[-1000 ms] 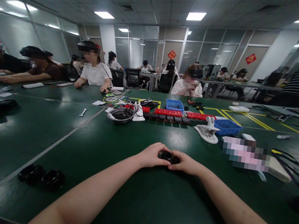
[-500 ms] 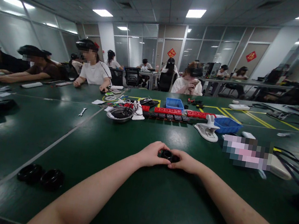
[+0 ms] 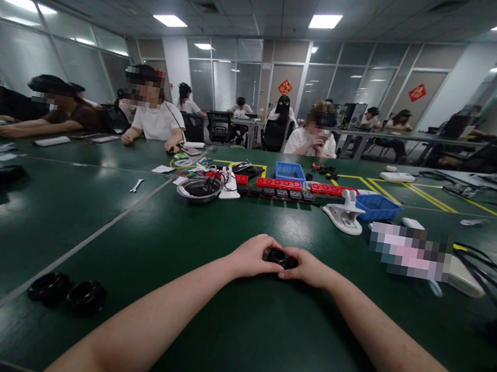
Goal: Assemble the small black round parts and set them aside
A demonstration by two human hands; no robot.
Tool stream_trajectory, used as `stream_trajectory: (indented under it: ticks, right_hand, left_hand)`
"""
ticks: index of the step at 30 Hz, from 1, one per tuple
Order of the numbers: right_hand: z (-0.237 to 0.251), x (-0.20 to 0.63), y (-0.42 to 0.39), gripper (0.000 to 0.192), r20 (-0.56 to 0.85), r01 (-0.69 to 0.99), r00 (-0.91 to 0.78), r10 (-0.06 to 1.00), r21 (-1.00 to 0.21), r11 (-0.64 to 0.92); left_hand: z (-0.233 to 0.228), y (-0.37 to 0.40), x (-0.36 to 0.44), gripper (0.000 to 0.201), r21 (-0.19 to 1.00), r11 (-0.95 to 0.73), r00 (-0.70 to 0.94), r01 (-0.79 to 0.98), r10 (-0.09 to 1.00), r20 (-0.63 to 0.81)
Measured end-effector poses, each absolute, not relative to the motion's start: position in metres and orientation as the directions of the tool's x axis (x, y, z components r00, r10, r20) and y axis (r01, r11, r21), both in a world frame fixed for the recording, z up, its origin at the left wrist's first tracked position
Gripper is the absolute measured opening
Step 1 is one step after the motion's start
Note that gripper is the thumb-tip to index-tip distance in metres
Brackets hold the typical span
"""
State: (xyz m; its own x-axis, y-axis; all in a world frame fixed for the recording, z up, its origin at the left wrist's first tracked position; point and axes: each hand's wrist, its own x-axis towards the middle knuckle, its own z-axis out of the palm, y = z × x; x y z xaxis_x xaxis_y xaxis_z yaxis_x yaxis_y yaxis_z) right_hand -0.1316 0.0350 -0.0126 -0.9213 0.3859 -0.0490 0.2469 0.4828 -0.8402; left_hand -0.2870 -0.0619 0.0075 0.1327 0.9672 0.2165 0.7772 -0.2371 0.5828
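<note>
Both of my hands meet at the middle of the green table [image 3: 221, 232]. My left hand [image 3: 255, 257] curls its thumb and fingers round a glossy black ring-shaped part [image 3: 278, 256] with an open centre. From the other side, my right hand [image 3: 308, 268] grips a dark piece [image 3: 292, 262] right against that ring. My fingers cover much of it, so I cannot tell whether it is a second ring. Two more black rings, one at the left [image 3: 49, 288] and one beside it [image 3: 87, 297], lie by my left forearm.
Beyond my hands are a metal bowl [image 3: 199, 190], a white clip stand [image 3: 343, 218], red power strips [image 3: 280, 184] and a blue tray [image 3: 376, 206]. A wrench [image 3: 136, 186] lies left. Cables [image 3: 496, 269] run along the right. Several people sit around the tables.
</note>
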Motion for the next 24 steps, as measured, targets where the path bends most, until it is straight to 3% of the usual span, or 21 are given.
stream_trajectory:
  ticks: [4, 8, 12, 15, 18, 21, 24]
  right_hand:
    - [-0.019, -0.137, 0.033, 0.038, -0.009, 0.332, -0.862, 0.506, -0.766, 0.551]
    - [-0.027, -0.146, 0.02, 0.031, 0.134, 0.506, -0.72, 0.681, -0.57, 0.647]
    - [-0.03, -0.152, 0.009, 0.021, 0.231, 0.599, -0.65, 0.724, -0.43, 0.675]
    - [-0.026, -0.15, 0.011, 0.03, 0.221, 0.513, -0.712, 0.666, -0.484, 0.709]
    - [-0.019, -0.142, 0.022, 0.045, 0.143, 0.311, -0.848, 0.51, -0.644, 0.699]
    - [-0.011, -0.134, 0.031, 0.045, 0.011, 0.196, -0.938, 0.347, -0.808, 0.555]
    - [-0.006, -0.13, 0.034, 0.043, -0.059, 0.193, -0.954, 0.295, -0.872, 0.45]
  left_hand:
    - [0.006, -0.066, -0.277, 0.037, 0.561, -0.137, 0.003, 0.816, 0.973, 0.232]
    - [0.0, -0.068, -0.266, 0.036, 0.508, 0.0, -0.176, 0.861, 0.938, 0.299]
    - [-0.004, -0.066, -0.264, 0.035, 0.488, 0.02, -0.198, 0.873, 0.928, 0.316]
    - [-0.002, -0.065, -0.27, 0.036, 0.501, -0.047, -0.133, 0.864, 0.939, 0.317]
    - [0.002, -0.064, -0.279, 0.036, 0.529, -0.145, -0.018, 0.836, 0.957, 0.291]
    - [0.004, -0.062, -0.286, 0.037, 0.572, -0.236, 0.107, 0.786, 0.962, 0.251]
    - [0.004, -0.06, -0.29, 0.037, 0.603, -0.273, 0.163, 0.75, 0.959, 0.232]
